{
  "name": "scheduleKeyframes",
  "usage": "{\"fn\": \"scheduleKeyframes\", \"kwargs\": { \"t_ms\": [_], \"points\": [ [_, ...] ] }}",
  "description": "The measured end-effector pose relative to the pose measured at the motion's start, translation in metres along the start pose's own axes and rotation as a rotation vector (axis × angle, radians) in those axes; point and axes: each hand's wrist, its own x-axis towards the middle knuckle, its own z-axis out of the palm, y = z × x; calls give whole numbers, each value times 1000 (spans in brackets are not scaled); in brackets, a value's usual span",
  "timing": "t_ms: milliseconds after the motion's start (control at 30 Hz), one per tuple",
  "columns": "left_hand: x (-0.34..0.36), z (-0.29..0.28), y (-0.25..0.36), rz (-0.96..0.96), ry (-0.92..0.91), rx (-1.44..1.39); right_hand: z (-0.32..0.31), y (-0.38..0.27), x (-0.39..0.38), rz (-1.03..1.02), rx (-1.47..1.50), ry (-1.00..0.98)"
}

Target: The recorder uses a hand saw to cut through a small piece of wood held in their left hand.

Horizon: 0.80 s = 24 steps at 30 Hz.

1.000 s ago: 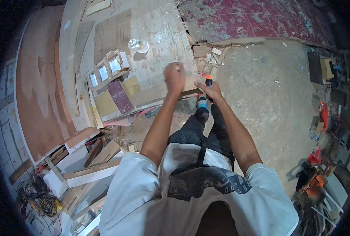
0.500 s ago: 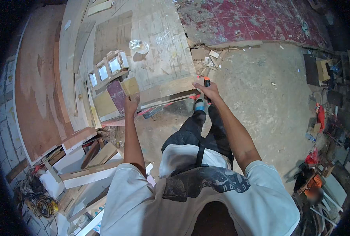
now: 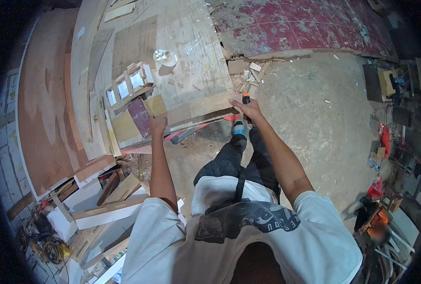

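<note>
My right hand [image 3: 249, 110] is closed around a small tool with an orange and black handle [image 3: 246, 100], held at the near corner of the long wooden workbench [image 3: 187, 61]. My left hand [image 3: 157, 125] reaches to the bench's front edge, between a dark red panel [image 3: 138, 115] and a yellowish plywood square [image 3: 155, 104]. Its fingers are curled against these pieces, and I cannot make out whether it grips one. My legs stand just below the bench edge.
A small wooden frame with several window-like openings [image 3: 127, 85] and a clear plastic cup [image 3: 165, 57] lie on the bench. Wood offcuts [image 3: 248, 73] litter the concrete floor. Boards and planks [image 3: 106, 208] are stacked at lower left, tools and clutter [image 3: 390, 142] at right.
My left hand came down from a raised fist near my right hand and swung left to the small boards at the bench edge. The right hand stayed put with its tool.
</note>
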Motion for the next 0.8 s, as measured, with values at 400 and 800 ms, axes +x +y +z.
{"fn": "scheduleKeyframes", "kwargs": {
  "t_ms": [400,800],
  "points": [
    [-79,100,202,680,70,-293,4,4,-1,-47,35,6],
    [-77,145,223,542,208,215,-11,16,-14,-53,123,98]
  ]
}}
